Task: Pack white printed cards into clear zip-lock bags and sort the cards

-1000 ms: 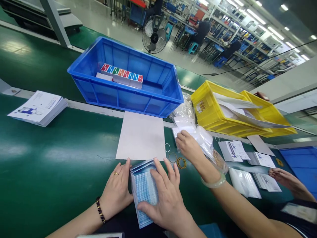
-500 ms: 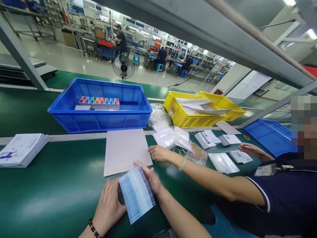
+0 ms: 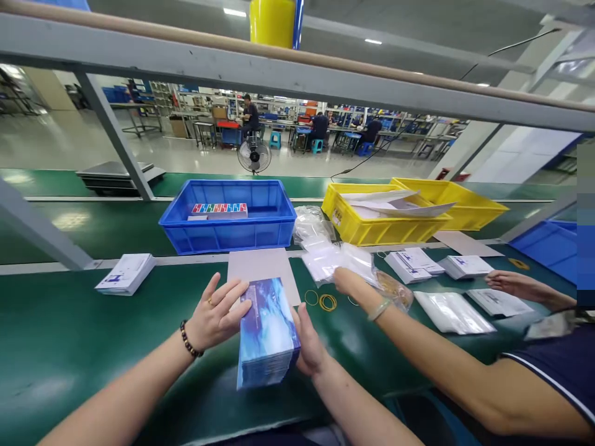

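A thick stack of blue booklets point(image 3: 269, 322) stands over the green bench in front of me, its glossy cover facing up and its layered edges towards me. My left hand point(image 3: 220, 313) presses its fingers on the upper left of the stack, thumb raised. Against the right side rests my right hand point(image 3: 309, 344), its fingers partly hidden behind the stack. Between them the two hands hold it. Behind lies a blank sheet of card point(image 3: 260, 263), partly covered by the booklets. Several yellow rubber bands point(image 3: 328, 303) lie to the right.
A blue crate point(image 3: 227, 235) with small boxes and a yellow bin point(image 3: 385, 232) with papers stand behind. Printed white cards point(image 3: 125, 274) lie at left. On the right, a co-worker's arm point(image 3: 418, 347) reaches in near plastic bags point(image 3: 320, 263).
The stack has turned from edges facing up to its cover facing up. My left hand has moved onto its upper left; my right hand has shifted to its right side. The view has swung and levelled.
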